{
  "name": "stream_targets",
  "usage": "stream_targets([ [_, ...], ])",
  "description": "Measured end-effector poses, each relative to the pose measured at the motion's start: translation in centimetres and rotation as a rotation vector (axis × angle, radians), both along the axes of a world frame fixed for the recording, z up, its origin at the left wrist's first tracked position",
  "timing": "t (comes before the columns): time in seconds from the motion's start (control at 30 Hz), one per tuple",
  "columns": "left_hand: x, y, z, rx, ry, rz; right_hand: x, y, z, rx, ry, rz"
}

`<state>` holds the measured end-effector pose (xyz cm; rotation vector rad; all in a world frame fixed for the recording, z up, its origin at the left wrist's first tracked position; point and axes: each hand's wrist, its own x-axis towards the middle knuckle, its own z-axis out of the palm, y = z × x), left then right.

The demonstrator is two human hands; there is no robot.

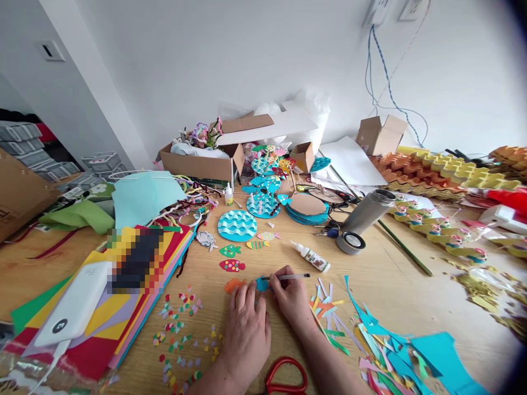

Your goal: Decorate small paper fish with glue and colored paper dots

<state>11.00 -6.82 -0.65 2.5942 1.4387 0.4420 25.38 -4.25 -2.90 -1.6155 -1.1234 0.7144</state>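
Observation:
My right hand (290, 296) is closed around a slim pen (294, 276), its tip end at a small blue paper fish (262, 283). Flat on the table beside it lies my left hand (247, 329), fingers stretched out, fingertips near the blue fish and an orange paper fish (234, 286). Above them are a red dotted fish (231, 265), a green fish (229, 250), a striped yellow fish (257, 244) and a pink striped fish (268, 236). A round blue wavy disc (237, 225) lies behind these. A white glue bottle (310, 257) rests on its side.
Red-handled scissors (287, 375) lie between my forearms. Paper confetti (181, 323) is on the left, coloured strips (329, 315) and blue scraps (447, 356) on the right. A metal flask (366, 211) stands tilted-looking behind its lid (351, 242). Stacked coloured paper (156, 280) is at the left.

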Motion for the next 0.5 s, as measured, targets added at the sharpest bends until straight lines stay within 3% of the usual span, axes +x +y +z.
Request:
stream_targets([
  [0.5, -0.04, 0.00, 0.18, -0.008, -0.018, -0.002, -0.03, -0.07, 0.24, -0.016, 0.006, -0.006],
])
